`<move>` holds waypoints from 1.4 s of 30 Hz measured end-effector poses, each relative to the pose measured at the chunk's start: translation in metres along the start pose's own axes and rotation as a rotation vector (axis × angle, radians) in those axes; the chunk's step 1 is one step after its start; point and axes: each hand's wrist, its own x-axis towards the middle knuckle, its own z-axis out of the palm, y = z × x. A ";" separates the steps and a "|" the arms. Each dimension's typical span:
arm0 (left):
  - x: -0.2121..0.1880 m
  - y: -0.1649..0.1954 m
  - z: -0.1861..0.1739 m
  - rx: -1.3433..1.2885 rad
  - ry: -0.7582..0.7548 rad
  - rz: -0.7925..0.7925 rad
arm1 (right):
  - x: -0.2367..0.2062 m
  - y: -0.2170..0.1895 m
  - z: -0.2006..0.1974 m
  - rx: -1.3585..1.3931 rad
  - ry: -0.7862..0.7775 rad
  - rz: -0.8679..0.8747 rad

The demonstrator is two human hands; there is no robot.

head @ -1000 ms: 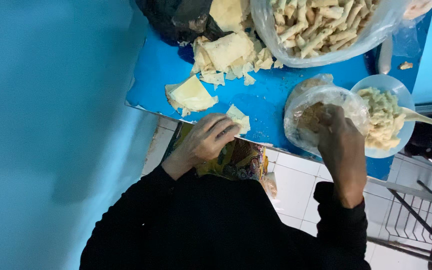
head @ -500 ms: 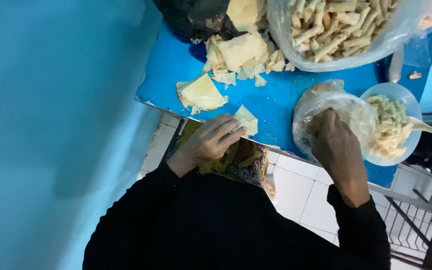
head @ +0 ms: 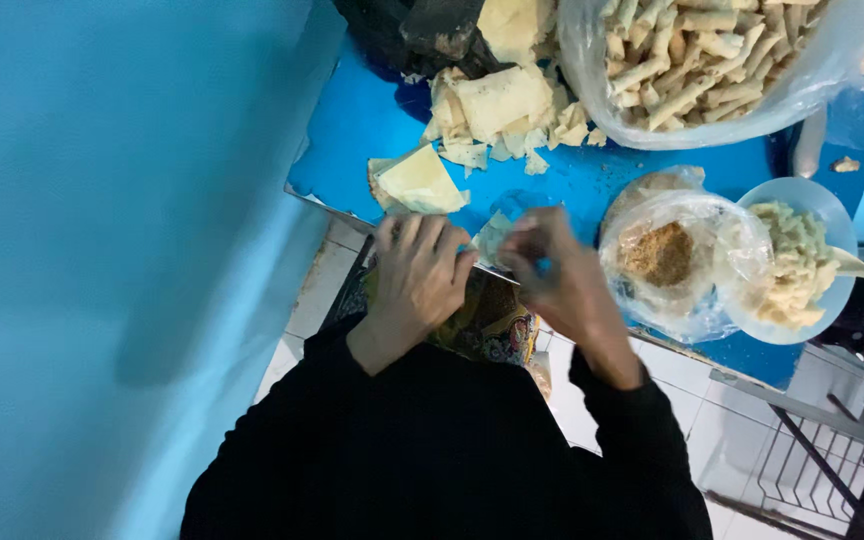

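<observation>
While both forearms reach forward over the blue table, the left hand lies palm down, fingers loosely spread, on a pale wrapper at the table's edge; the right hand pinches that wrapper's other side, fingers curled.

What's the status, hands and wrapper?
Left hand and right hand both on small pastry wrapper at table edge. Filling bag beside right hand. Nothing blocking.

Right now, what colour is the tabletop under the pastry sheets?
Bright blue: the flat blue tabletop shows best in the head view, beneath the pale square pastry sheet.
</observation>
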 end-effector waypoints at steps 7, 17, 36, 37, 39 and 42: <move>0.007 0.000 -0.005 -0.009 0.003 0.026 | -0.009 -0.003 0.031 -0.401 0.197 -0.481; 0.004 0.004 0.003 -0.068 0.001 0.006 | -0.007 -0.003 0.012 -0.180 0.173 -0.064; -0.002 0.011 -0.004 -0.369 -0.013 -0.036 | 0.000 -0.014 0.004 -0.030 0.106 0.010; -0.003 0.010 -0.005 -0.386 -0.015 -0.032 | -0.001 -0.013 0.003 0.000 0.117 -0.012; -0.004 0.010 -0.006 -0.417 -0.017 -0.020 | -0.003 -0.010 0.004 0.043 0.132 -0.031; -0.005 0.008 -0.006 -0.449 -0.020 0.025 | -0.008 -0.006 0.008 0.070 0.145 -0.023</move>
